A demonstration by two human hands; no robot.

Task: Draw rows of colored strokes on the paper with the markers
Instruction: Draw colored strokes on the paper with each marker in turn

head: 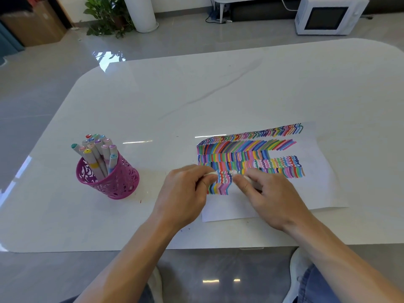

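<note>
Just above the nearest rows of coloured strokes, both hands meet over the paper (317,189), which lies flat on the right part of the white counter (153,95) near its front edge. The left hand (185,193) has its fingers curled round a small white piece (211,173). The right hand (273,197) pinches a white marker (249,179) between thumb and fingers, and its tip is blurred. A small gap separates the two white parts. Well to the left stands a pink cut-out holder (118,182) with more markers (96,152) upright in it, caps up.
</note>
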